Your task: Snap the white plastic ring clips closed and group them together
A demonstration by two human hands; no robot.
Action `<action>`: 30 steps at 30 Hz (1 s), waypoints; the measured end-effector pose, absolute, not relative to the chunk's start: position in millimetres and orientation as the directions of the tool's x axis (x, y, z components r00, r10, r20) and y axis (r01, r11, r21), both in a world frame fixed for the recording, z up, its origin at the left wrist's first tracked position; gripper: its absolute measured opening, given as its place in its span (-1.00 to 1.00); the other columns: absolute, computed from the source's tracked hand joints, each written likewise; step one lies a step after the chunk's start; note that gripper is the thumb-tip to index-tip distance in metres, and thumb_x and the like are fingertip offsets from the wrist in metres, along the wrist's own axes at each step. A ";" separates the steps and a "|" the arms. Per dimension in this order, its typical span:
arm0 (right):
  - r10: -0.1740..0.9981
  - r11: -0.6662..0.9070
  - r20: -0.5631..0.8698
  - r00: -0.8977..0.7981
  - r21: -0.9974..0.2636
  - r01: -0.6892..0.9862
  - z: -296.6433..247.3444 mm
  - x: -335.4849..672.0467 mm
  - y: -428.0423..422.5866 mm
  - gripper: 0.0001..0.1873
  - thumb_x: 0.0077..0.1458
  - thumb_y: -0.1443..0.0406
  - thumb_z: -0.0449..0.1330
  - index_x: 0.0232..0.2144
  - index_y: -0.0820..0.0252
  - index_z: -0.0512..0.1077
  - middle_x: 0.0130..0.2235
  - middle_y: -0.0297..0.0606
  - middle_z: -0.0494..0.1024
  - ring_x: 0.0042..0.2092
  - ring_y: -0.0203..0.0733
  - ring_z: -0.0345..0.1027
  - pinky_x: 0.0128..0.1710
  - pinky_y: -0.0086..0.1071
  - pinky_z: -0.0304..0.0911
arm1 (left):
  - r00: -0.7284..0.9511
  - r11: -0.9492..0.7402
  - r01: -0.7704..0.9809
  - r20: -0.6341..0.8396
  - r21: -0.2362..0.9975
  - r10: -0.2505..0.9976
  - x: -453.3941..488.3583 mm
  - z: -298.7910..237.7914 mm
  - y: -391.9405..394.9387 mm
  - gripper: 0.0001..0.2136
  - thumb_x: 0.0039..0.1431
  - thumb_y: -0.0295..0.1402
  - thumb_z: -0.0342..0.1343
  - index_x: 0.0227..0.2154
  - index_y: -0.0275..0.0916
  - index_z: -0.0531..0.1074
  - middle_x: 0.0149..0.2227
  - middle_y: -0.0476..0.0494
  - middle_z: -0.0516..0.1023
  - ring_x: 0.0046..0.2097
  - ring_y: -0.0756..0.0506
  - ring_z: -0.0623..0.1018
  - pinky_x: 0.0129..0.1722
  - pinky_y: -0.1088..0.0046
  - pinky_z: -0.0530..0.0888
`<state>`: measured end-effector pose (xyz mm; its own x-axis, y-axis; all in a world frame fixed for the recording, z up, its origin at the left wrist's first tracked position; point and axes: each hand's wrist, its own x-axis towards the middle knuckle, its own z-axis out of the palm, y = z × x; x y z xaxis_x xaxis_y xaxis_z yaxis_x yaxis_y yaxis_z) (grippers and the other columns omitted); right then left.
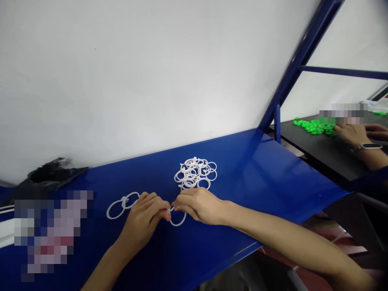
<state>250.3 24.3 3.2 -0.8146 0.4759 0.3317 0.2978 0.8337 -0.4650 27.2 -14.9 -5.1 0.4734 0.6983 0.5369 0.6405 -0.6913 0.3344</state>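
My left hand [142, 218] is closed in a pinch at the joint of a thin white plastic ring [178, 224]. Close beside it, my right hand [201, 205] pinches the same ring from the other side, and the ring's loop hangs open below the fingertips. Two white rings [123, 200] lie joined or overlapping to the left, the nearer one running under my left fingers; whether it connects to the held ring is hidden. Just beyond my right hand sits a heap of similar white rings [194, 171], each with a small knob.
The blue tabletop [242, 169] meets a white wall behind. A black plastic bag [54, 173] and a blurred-out item [57, 234] lie at left. Past a blue metal frame [298, 60], another person's hand [353, 133] works at green pieces [315, 127] on a dark table.
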 end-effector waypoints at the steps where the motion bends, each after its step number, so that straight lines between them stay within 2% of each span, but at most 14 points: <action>1: 0.450 0.851 0.338 -0.827 -0.443 0.282 3.6 250.9 23.9 -0.73 0.41 0.28 -0.05 -0.14 0.25 0.43 -0.25 -0.22 0.55 -0.26 -0.28 0.42 -0.26 -0.44 0.27 | 0.486 -0.703 0.631 0.539 0.328 0.688 28.1 -4.5 -15.5 -0.76 0.39 -0.41 -0.06 -0.41 -0.17 0.40 -0.53 0.08 0.48 -0.45 -0.01 0.40 -0.33 0.37 0.26; 5: 0.394 0.896 0.343 -0.853 -0.349 0.274 3.5 250.4 22.2 -0.73 0.40 0.29 -0.04 -0.19 0.26 0.44 -0.28 -0.22 0.54 -0.27 -0.28 0.40 -0.28 -0.44 0.25 | 0.510 -0.712 0.629 0.526 0.312 0.681 28.0 -4.0 -16.1 -0.70 0.42 -0.37 -0.11 -0.44 -0.17 0.40 -0.53 0.06 0.46 -0.44 -0.02 0.38 -0.34 0.37 0.24; 10: 0.483 0.874 0.410 -0.774 -0.285 0.394 2.3 247.1 24.3 -0.72 0.41 0.26 -0.03 -0.09 0.22 0.45 -0.28 -0.24 0.53 -0.28 -0.28 0.39 -0.33 -0.44 0.23 | 0.413 -0.605 0.760 0.541 0.239 0.733 19.3 -6.0 -10.9 -0.77 0.32 -0.14 0.05 -0.33 -0.17 0.45 -0.36 -0.05 0.57 -0.25 -0.12 0.47 -0.17 0.33 0.34; 13: 0.533 0.845 0.461 -0.710 -0.240 0.478 3.2 250.3 32.9 -0.73 0.39 0.29 -0.01 -0.03 0.22 0.44 -0.20 -0.19 0.52 -0.20 -0.25 0.38 -0.32 -0.43 0.23 | 0.324 -0.454 0.882 0.542 0.122 0.776 11.3 -8.0 -6.1 -0.72 0.30 -0.09 0.04 -0.26 -0.19 0.47 -0.27 -0.14 0.59 -0.17 -0.20 0.48 -0.11 0.24 0.34; 17: 0.665 0.717 0.470 -0.580 -0.186 0.672 9.5 264.8 52.5 -0.71 0.31 0.38 0.03 0.02 0.17 0.42 -0.07 -0.14 0.46 -0.15 -0.18 0.33 -0.34 -0.39 0.23 | 0.150 -0.123 0.988 0.445 -0.088 0.883 -2.3 -10.0 -1.9 -0.68 0.29 -0.07 -0.01 -0.18 -0.21 0.48 -0.23 -0.25 0.58 -0.14 -0.33 0.46 -0.20 0.14 0.31; 19: 0.701 0.671 0.472 -0.534 -0.183 0.719 12.9 272.8 62.2 -0.71 0.30 0.39 0.02 0.00 0.20 0.44 -0.06 -0.09 0.44 -0.12 -0.12 0.31 -0.34 -0.36 0.23 | 0.118 -0.076 0.989 0.383 -0.124 0.916 -9.0 -10.7 -0.9 -0.67 0.28 -0.06 -0.02 -0.19 -0.19 0.48 -0.26 -0.27 0.59 -0.14 -0.36 0.46 -0.21 0.12 0.29; 21: 0.727 0.640 0.463 -0.508 -0.188 0.745 14.6 278.3 69.6 -0.71 0.30 0.39 0.01 -0.02 0.21 0.46 -0.08 -0.07 0.43 -0.11 -0.09 0.29 -0.33 -0.34 0.25 | 0.113 -0.088 0.992 0.347 -0.086 0.931 -13.7 -12.0 0.0 -0.68 0.28 -0.05 -0.03 -0.21 -0.16 0.47 -0.29 -0.24 0.60 -0.15 -0.35 0.46 -0.21 0.11 0.27; 25: 0.725 0.659 0.455 -0.517 -0.239 0.713 12.2 280.6 75.8 -0.68 0.29 0.39 0.01 0.03 0.22 0.41 -0.09 -0.08 0.42 -0.09 -0.10 0.26 -0.28 -0.30 0.31 | 0.113 -0.144 0.987 0.322 0.075 0.940 -14.5 -16.5 2.8 -0.73 0.28 -0.11 -0.02 -0.24 -0.13 0.49 -0.38 -0.14 0.59 -0.22 -0.25 0.48 -0.19 0.14 0.25; 30: 0.723 0.661 0.444 -0.529 -0.223 0.717 7.5 279.0 78.0 -0.73 0.23 0.42 0.03 -0.08 0.26 0.44 -0.13 -0.11 0.44 -0.11 -0.11 0.23 -0.22 -0.28 0.31 | 0.123 -0.187 0.947 0.244 0.262 0.962 -6.2 -19.4 4.8 -0.76 0.26 -0.14 0.01 -0.21 -0.09 0.52 -0.39 -0.07 0.60 -0.22 -0.21 0.50 -0.14 0.14 0.26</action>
